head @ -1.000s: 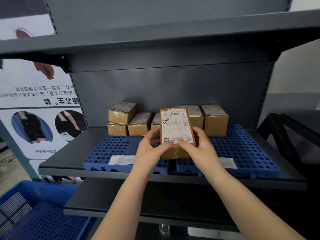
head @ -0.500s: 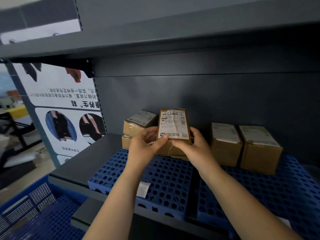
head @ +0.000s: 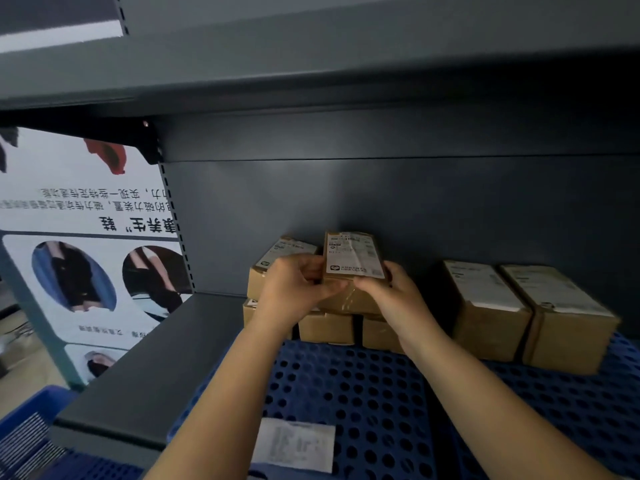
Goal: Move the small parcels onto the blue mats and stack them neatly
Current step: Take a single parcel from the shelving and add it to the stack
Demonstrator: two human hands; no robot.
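Observation:
A small brown parcel (head: 353, 261) with a white label on top is held between both my hands at the back of the shelf. My left hand (head: 294, 289) grips its left side and my right hand (head: 391, 296) grips its right side. It sits on or just above two low parcels (head: 327, 327); contact is hidden by my hands. A two-high stack of parcels (head: 277, 258) stands just left. Two taller parcels (head: 485, 306) stand at the right. All rest on the blue perforated mats (head: 363, 393).
A dark grey shelf (head: 145, 368) carries the mats, with another shelf board (head: 311, 64) close overhead. A white paper slip (head: 294, 445) lies on the mat's front. A poster (head: 86, 254) and a blue crate (head: 31, 431) are at the left.
Both hands have carried the parcel farther back and down, onto or just over the low parcels in the back row. The camera has moved closer and left.

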